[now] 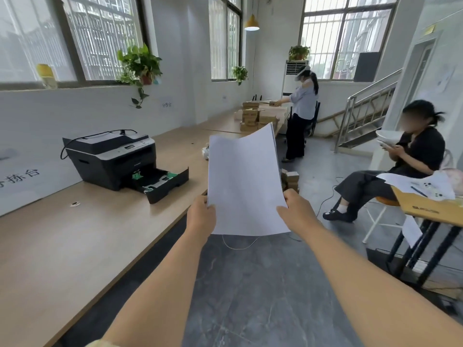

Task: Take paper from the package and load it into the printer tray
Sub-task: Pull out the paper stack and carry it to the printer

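I hold a thin stack of white paper [246,181] upright in front of me over the floor. My left hand [201,216] grips its lower left edge and my right hand [295,212] grips its lower right edge. The black printer [110,156] stands on the long wooden table [62,246] to my left. Its paper tray [162,182] is pulled out toward the table's edge, with green guides showing inside. The tray lies well left of the paper. No paper package is in view.
A seated person [406,164] is at the right beside a small desk [431,209] with papers. Another person [300,113] stands at the far end by stacked cardboard boxes [255,116]. A white cable [238,245] lies on the grey floor.
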### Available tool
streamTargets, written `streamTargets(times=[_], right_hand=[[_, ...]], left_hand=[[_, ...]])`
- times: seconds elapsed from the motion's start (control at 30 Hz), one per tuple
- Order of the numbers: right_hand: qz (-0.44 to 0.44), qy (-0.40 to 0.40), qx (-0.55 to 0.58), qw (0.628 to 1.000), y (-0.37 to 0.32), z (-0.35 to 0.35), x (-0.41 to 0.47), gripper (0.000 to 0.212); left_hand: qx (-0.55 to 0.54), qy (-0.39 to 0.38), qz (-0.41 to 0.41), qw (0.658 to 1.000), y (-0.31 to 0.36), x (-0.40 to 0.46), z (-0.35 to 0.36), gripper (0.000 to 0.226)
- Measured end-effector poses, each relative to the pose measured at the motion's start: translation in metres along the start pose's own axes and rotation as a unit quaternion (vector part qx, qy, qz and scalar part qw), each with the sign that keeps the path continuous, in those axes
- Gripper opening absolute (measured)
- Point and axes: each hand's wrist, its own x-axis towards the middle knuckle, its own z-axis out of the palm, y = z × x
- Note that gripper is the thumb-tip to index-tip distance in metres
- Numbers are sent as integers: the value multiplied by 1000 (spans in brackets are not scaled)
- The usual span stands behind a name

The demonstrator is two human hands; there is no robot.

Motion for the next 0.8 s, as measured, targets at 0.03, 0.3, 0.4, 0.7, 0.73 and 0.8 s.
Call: streamTargets(times=[0.03, 0.3, 0.4, 0.7, 0.73, 0.8], right_hand=[[-2, -3, 3, 1000, -2, 4, 9, 5], [-18, -28, 22, 999, -5, 33, 87, 12], [-20, -34, 26, 999, 2, 38, 121, 11], [-47, -77, 38, 995, 30, 37, 247, 10], [-50, -82, 39, 995, 32, 37, 259, 10], [-57, -92, 33, 994, 34, 40, 280, 7]], left_hand=[[4, 5, 1, 1000, -1, 8, -1, 25], [18, 40, -17, 999, -8, 79, 8, 23], [27, 42, -23, 998, -9, 110, 20, 26], [19, 78, -44, 996, 6, 202, 81, 25], [16, 85, -45, 995, 8, 210, 86, 24], [14, 102, -52, 993, 13, 223, 94, 21]])
